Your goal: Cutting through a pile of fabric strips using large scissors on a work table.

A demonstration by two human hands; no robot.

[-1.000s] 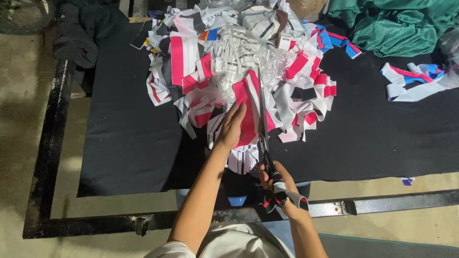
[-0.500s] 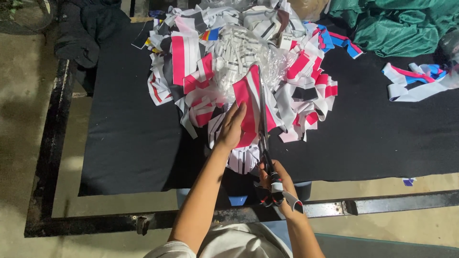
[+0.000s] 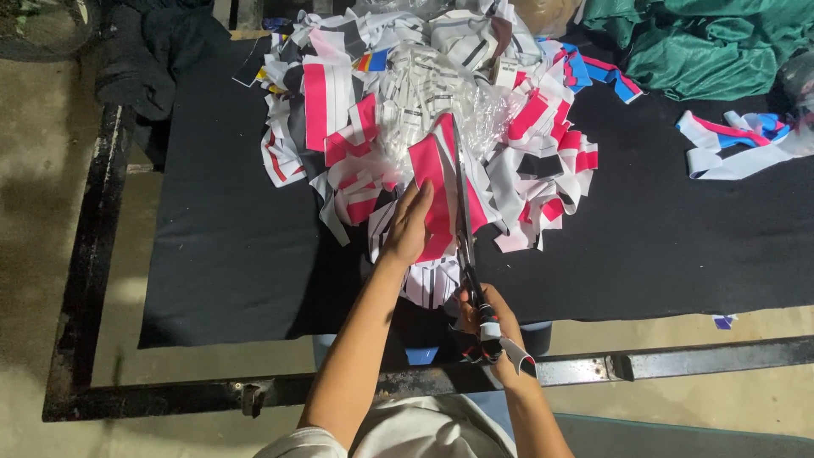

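Black cloth covers the table [image 3: 237,254], set in a dark metal frame [image 3: 93,254] over a concrete floor. Big heap of pink, white & black fabric strips [image 3: 398,110] sits mid-table; green cloth [image 3: 704,42] bunched at far right, loose blue/white strips [image 3: 738,144] near it. Left hand [image 3: 411,225] lies flat, fingers spread, pressing a pink strip [image 3: 432,182] at the near edge of the heap. Right hand [image 3: 492,326] is closed round the handles of long scissors [image 3: 465,220], blades nearly shut, running up along the strip just beside the left fingertips. Risk, imo: blades pass v. close to the left fingers, so a slip could nick them; loose layers could also bunch & skew the cut
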